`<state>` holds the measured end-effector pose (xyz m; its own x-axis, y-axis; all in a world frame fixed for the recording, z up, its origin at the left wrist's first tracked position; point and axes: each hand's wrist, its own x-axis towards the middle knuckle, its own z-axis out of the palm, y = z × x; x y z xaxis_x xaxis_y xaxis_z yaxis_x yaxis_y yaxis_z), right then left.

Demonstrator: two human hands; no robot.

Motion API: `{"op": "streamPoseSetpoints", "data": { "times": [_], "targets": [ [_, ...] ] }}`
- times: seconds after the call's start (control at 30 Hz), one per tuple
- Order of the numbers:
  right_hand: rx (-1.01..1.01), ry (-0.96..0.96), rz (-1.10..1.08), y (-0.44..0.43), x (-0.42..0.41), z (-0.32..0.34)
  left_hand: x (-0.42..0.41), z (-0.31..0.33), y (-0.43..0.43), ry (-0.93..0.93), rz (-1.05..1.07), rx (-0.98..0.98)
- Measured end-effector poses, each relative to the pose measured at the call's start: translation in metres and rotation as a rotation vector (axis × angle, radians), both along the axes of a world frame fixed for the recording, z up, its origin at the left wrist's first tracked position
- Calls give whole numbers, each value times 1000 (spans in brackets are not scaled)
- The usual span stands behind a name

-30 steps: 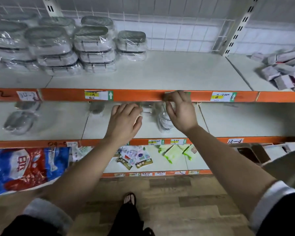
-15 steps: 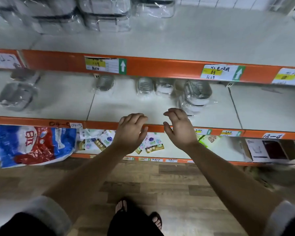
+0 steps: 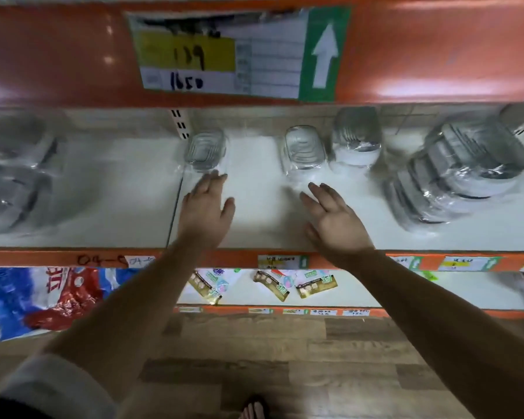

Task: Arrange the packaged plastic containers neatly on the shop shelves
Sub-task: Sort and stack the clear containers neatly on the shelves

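Note:
Both my hands reach into the middle shelf (image 3: pixel 254 225), a white board with an orange front rail. My left hand (image 3: pixel 206 204) is open, its fingertips just short of a small wrapped container (image 3: pixel 205 151). My right hand (image 3: pixel 333 219) is open too, fingers spread, just below a second small wrapped container (image 3: pixel 306 152). A taller wrapped container (image 3: pixel 356 140) stands right of that one. A leaning stack of larger wrapped containers (image 3: pixel 460 173) fills the right side. More wrapped containers (image 3: pixel 9 182) lie blurred at the left. Neither hand holds anything.
The upper shelf's orange rail with a price label (image 3: pixel 224 55) hangs close overhead. Below, the bottom shelf holds a red and blue bag (image 3: pixel 40 294) and small gold sachets (image 3: pixel 273 285). Wood-pattern floor (image 3: pixel 285 373) lies underneath, with my sandalled foot at the bottom edge.
The view has dropped and closed in on the middle shelf. Both hands moved forward from the shelf's front edge over the board towards the two small containers, fingers opening.

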<state>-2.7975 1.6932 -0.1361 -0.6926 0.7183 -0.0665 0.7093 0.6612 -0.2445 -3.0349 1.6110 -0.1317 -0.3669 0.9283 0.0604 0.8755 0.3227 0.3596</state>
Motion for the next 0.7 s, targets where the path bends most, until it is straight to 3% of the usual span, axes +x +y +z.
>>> {"op": "streamPoseSetpoints", "data": {
  "times": [0.3,0.53,0.7],
  "targets": [
    [28,11,-83,50,-63,0,-57,-24,50,145,53,-245],
    [24,-205,-180,69,-69,-6,-57,-35,25,352,22,31],
    [110,-15,-310,53,-60,-11,-52,-38,3,219,93,208]
  ]
}}
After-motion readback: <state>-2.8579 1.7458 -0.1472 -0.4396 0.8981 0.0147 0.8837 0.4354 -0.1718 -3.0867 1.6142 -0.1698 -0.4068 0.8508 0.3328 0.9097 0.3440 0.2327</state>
